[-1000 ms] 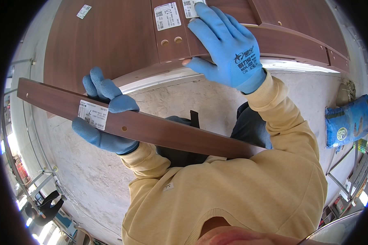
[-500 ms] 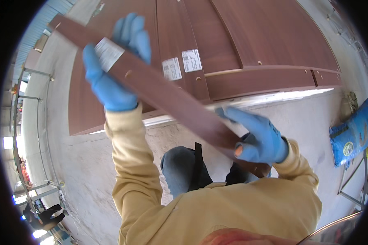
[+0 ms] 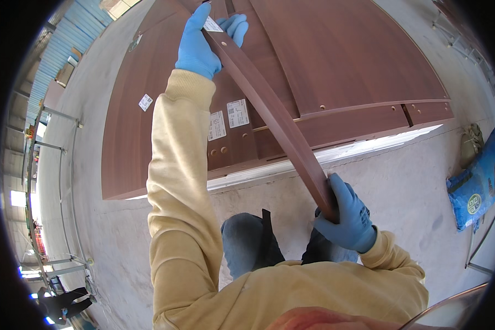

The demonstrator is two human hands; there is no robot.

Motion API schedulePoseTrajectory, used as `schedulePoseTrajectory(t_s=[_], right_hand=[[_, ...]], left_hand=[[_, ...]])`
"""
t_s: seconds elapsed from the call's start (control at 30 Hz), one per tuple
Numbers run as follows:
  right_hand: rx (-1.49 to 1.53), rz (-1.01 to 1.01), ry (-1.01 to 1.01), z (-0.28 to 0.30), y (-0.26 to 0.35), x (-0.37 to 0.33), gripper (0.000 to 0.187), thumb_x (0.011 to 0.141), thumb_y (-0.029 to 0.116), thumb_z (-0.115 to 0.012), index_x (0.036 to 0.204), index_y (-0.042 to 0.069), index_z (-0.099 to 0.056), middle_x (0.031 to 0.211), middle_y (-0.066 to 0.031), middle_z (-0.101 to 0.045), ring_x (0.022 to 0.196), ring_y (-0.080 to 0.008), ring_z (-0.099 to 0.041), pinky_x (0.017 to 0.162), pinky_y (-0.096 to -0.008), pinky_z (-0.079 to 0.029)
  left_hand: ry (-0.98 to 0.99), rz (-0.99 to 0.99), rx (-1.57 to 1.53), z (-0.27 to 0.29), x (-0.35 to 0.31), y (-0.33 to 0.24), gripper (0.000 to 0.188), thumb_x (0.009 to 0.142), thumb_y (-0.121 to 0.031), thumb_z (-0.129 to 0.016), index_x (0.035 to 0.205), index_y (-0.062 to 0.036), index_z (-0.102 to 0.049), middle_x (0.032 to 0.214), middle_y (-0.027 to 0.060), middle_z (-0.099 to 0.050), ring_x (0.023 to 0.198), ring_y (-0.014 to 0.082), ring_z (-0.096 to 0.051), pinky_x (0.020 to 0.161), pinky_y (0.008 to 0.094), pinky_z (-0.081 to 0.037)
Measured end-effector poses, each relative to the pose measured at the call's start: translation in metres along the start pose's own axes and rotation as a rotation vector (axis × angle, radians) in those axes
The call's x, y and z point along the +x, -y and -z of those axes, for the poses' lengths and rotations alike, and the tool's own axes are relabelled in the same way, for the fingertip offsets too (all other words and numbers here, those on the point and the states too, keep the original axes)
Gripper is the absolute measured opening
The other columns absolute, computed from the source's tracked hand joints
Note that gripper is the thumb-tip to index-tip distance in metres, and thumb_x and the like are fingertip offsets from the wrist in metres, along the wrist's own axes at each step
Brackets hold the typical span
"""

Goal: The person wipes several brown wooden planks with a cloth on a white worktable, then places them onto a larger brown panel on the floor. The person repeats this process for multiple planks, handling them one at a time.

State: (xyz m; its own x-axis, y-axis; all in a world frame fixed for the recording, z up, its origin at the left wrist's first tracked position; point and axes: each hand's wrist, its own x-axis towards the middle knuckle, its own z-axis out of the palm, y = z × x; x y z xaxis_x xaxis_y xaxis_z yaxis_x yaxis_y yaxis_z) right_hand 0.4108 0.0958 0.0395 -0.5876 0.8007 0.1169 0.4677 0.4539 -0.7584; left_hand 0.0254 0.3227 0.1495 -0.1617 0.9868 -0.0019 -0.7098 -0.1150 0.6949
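A long, narrow brown wood-look board point(image 3: 272, 113) slants from the upper left down toward my body, held in both hands above a stack of panels. My left hand point(image 3: 199, 48), in a blue glove, supports its far part beside a white label, with the thumb on one side and the fingers showing on the other. Around the near end my right hand point(image 3: 349, 217), gloved too, is closed, its thumb and fingers on either side. Below lie large brown panels point(image 3: 357, 55), stacked flat, with white labels point(image 3: 237, 113) and small round holes along their edges.
A blue printed sack point(image 3: 476, 184) leans on a metal frame point(image 3: 481, 242) at the right, near a khaki bundle point(image 3: 470, 144). Metal racks point(image 3: 60, 148) stand along the left. Dark clothing point(image 3: 66, 305) hangs at the lower left. Concrete floor point(image 3: 121, 236) surrounds the stack.
The board has moved away from me and turned steeper, its far end now past the top edge. My left arm has stretched forward. My right hand has shifted down slightly and closed around the near end.
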Motion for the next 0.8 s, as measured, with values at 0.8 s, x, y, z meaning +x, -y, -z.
schedulePoseTrajectory(t_s=[0.8], right_hand=[[0.405, -0.208, -0.21, -0.025, 0.019, 0.08, 0.077, 0.091, 0.022, -0.074, 0.157, -0.002, -0.041, 0.132, -0.0312, -0.067, 0.118, -0.0405, -0.07, 0.101, -0.0429, -0.055]], left_hand=[[-0.005, -0.525, 1.845, 0.024, 0.018, 0.081, 0.06, 0.093, -0.043, -0.069, 0.144, -0.0116, -0.061, 0.147, 0.0135, -0.061, 0.14, 0.0312, -0.053, 0.118, 0.0456, -0.038]])
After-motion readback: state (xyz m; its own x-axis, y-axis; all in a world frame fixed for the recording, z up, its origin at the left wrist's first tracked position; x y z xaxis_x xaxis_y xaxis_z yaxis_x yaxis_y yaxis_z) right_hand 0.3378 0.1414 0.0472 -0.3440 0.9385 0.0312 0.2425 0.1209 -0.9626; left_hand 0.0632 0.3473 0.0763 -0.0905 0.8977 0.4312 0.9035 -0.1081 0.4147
